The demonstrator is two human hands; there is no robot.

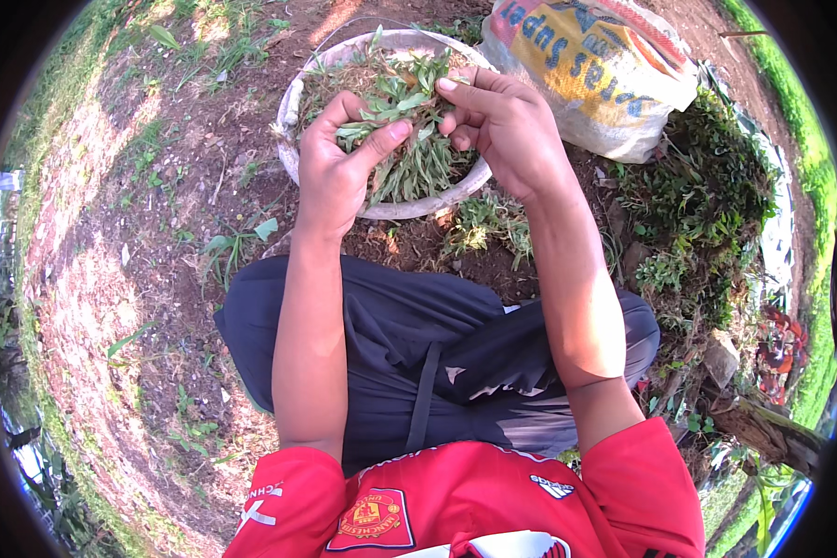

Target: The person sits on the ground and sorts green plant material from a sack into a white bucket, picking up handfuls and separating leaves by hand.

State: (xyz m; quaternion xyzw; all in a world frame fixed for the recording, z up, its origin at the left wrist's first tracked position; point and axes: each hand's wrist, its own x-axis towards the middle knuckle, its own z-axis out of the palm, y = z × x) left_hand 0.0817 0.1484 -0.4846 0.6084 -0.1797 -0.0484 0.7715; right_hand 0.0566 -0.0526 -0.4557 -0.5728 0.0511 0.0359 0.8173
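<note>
My left hand point(345, 153) holds a bunch of leafy green plant sprigs point(397, 104) between thumb and fingers. On the other side of the bunch, my right hand point(499, 122) pinches a sprig tip between thumb and forefinger, its other fingers curled. Both hands are above a pale round bucket point(418, 208) with a thin wire handle. Inside it lie cut green sprigs point(422, 171) and dry, brownish plant matter point(328, 87). The roots or lower stems of the held bunch are hidden by my fingers.
A printed woven plastic sack point(586, 77) stands right of the bucket. A heap of uprooted green plants point(697, 195) lies beyond my right arm, near a stone point(721, 359) and a wooden log point(767, 429). My crossed legs point(418, 300) rest on bare soil point(174, 230) with scattered weeds.
</note>
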